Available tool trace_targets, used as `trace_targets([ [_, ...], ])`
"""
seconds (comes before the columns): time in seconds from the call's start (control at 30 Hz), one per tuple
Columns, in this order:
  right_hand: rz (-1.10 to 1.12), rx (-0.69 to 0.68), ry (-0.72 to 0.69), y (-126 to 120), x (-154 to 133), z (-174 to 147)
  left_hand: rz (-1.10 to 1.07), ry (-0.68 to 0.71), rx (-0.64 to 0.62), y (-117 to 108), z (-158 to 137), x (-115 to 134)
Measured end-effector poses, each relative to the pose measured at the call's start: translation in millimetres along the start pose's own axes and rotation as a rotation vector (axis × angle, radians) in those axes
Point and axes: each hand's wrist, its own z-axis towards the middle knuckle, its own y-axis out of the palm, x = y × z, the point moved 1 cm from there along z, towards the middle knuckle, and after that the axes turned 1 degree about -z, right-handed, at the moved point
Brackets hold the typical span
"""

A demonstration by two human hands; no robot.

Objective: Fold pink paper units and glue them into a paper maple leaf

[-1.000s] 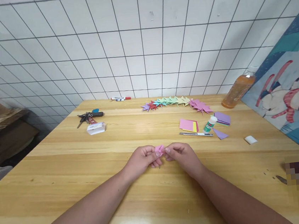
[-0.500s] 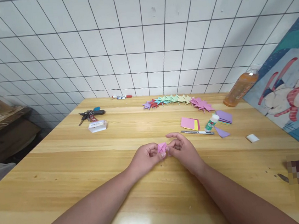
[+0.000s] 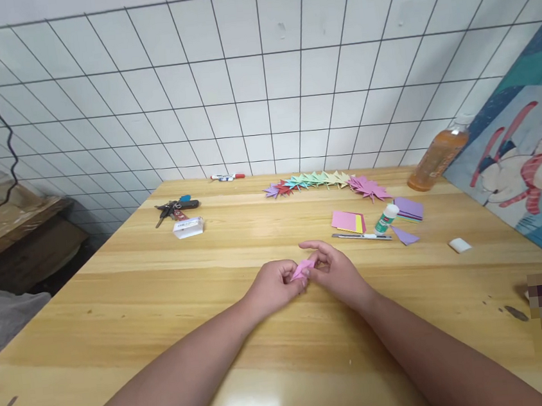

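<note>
A small folded pink paper [image 3: 303,269] is held between both hands, just above the wooden table [image 3: 174,291]. My left hand [image 3: 276,285] pinches its left end with thumb and fingers. My right hand [image 3: 335,272] grips the right end between thumb and fingers, with the index finger raised and curved over it. Fingers hide part of the paper's edges. Beyond the hands lie a pink and yellow stack of paper squares [image 3: 346,221], a craft knife [image 3: 362,237], a tilted glue stick [image 3: 387,218] and a purple paper triangle [image 3: 405,235].
A row of folded paper pieces [image 3: 324,180] in several colours runs along the back. Purple paper squares [image 3: 409,208], a white eraser-like block [image 3: 460,245] and an amber bottle [image 3: 438,158] are at right. Keys [image 3: 177,207], a white box [image 3: 188,228] and a marker [image 3: 227,177] are at left.
The pink paper has turned and now looks longer and narrower, slanting up to the right. Both hands keep hold of it. The whole view has shifted slightly.
</note>
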Motion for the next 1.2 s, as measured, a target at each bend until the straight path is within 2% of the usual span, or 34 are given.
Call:
trace_targets([
  [0.1,0.033,0.03,0.028,-1,0,1,0.048,0.03,0.046,-2,-1,-2],
  [0.23,0.213,0.001,0.087,-2,3,0,-0.052,0.024,0.017,-2,-1,-1],
  [0.4,0.279,0.016,0.048,-1,7,0,-0.147,0.072,0.014,-2,0,0],
  [0.57,0.256,0.027,0.047,1,6,-2,-0.025,0.102,0.119,-7,-2,-2],
  [0.8,0.245,0.039,0.095,2,7,-2,0.128,0.129,0.151,-14,-6,2],
  [0.97,0.17,-0.007,0.114,1,3,-5,0.184,0.136,0.145,-19,-6,2],
  [1.1,0.066,0.002,0.168,-1,-2,-7,0.193,0.133,0.154,-19,-6,3],
  [1.2,-0.02,0.019,0.146,0,-3,-8,0.195,0.121,0.132,-16,-7,4],
])
